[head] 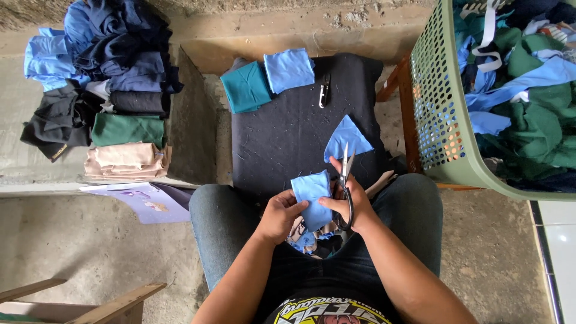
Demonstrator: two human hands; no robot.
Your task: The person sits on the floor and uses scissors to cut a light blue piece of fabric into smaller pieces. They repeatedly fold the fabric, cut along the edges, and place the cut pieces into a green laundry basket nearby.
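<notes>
Cloth (312, 189) is pinched in the left hand (279, 215); the right hand (351, 207) grips scissors (345, 180). Best keep it taut and thumbs off the blades.

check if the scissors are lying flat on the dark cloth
No, the scissors are held up in the right hand, blades pointing away, beside the blue fabric piece that the left hand pinches.

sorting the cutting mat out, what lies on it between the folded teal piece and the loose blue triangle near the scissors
In the head view, a small dark clipper tool lies on the black mat between the teal piece and the blue triangle; otherwise only thread bits.
</notes>
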